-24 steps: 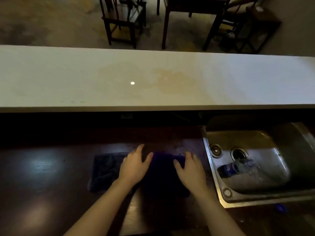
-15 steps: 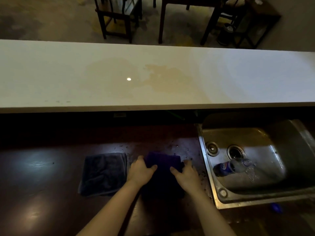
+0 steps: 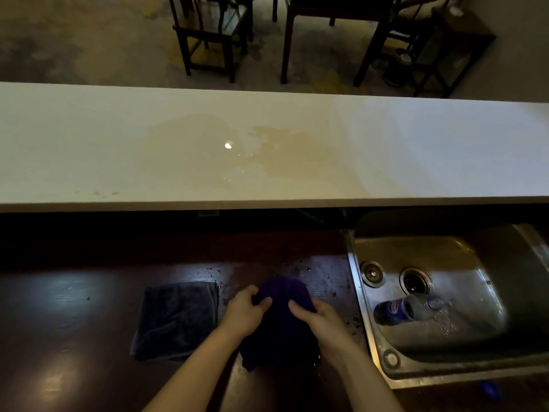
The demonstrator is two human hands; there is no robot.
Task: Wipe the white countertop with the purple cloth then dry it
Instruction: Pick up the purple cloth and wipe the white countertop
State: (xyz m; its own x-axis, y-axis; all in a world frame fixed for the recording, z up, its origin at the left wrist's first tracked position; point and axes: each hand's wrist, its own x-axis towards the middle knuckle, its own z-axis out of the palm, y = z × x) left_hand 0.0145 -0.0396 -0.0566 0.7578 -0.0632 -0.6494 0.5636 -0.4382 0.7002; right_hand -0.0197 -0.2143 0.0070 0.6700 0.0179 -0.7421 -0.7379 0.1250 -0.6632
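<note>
The purple cloth [image 3: 282,319] is bunched up over the dark lower counter, gripped from both sides. My left hand [image 3: 244,313] pinches its left edge and my right hand [image 3: 319,318] holds its right edge. The cloth's lower part hangs between my forearms. Beyond and above it runs the long white countertop [image 3: 89,144], with a yellowish wet patch [image 3: 285,150] near its middle. A folded grey towel [image 3: 175,319] lies flat just left of my left hand.
A steel sink [image 3: 439,295] sits to the right with a plastic bottle [image 3: 407,310] lying in it. The dark brown lower counter [image 3: 59,337] spreads to the left. Chairs [image 3: 211,34] and a table stand on the floor behind the white countertop.
My hands went from lying flat on the spread purple cloth to drawing together and gathering it into a bunch. The grey towel has stayed in place.
</note>
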